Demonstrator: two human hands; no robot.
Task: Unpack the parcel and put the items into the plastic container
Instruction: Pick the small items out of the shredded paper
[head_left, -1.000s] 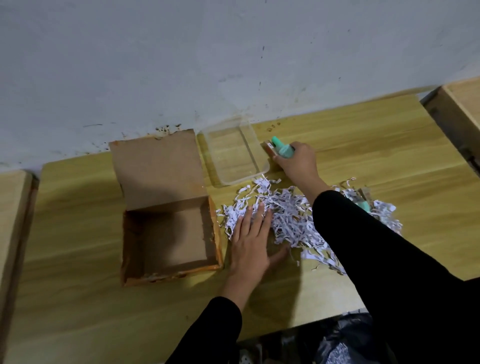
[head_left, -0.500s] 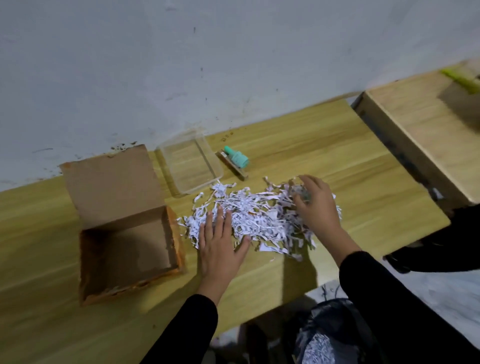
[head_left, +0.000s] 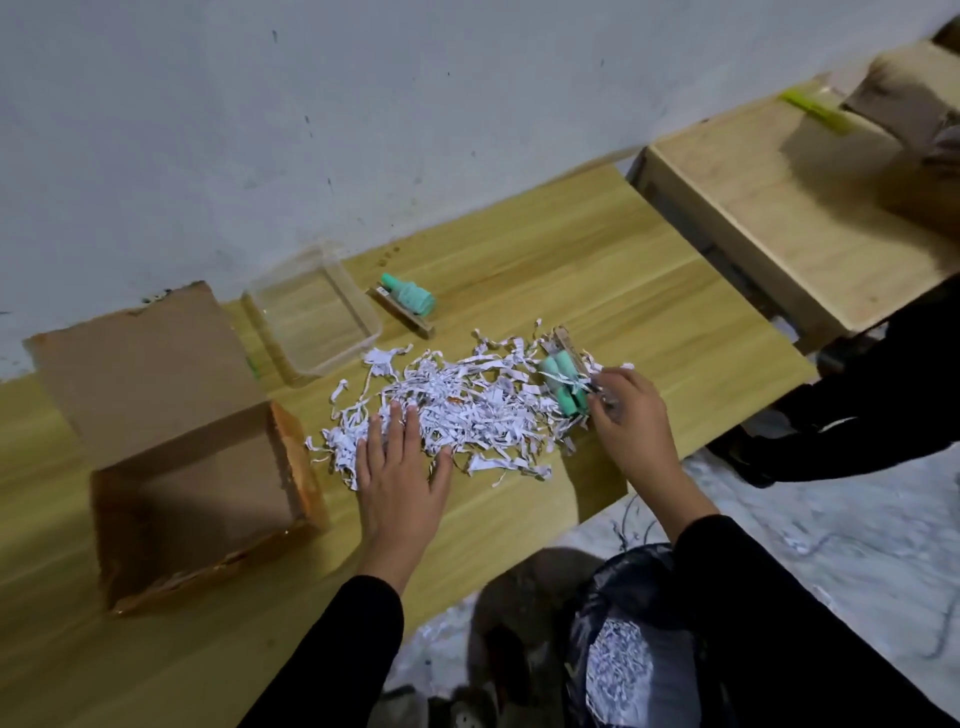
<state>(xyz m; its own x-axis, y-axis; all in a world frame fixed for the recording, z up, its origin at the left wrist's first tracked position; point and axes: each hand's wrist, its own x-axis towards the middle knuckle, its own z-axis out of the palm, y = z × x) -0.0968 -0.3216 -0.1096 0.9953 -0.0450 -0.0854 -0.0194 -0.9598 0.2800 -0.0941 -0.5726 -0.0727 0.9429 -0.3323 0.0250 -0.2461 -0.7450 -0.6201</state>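
Note:
An open cardboard parcel box (head_left: 202, 499) lies on the left of the wooden table, nothing visible inside. A clear plastic container (head_left: 311, 317) stands behind it by the wall, holding nothing. One teal item on a backing card (head_left: 410, 301) lies just right of the container. Shredded white paper (head_left: 457, 410) is spread in the middle. My left hand (head_left: 400, 478) rests flat on the shreds' near left edge. My right hand (head_left: 631, 421) pinches a second pack of teal items (head_left: 563, 384) at the pile's right end.
A second wooden table (head_left: 789, 208) stands at the right with a brown box and a green strip on it. A black bag (head_left: 639, 644) holding shredded paper sits on the floor below the table's near edge. The grey wall runs close behind.
My right hand left the first teal item beside the container, went to the right end of the shreds and took hold of a second teal pack. The left hand stayed on the paper.

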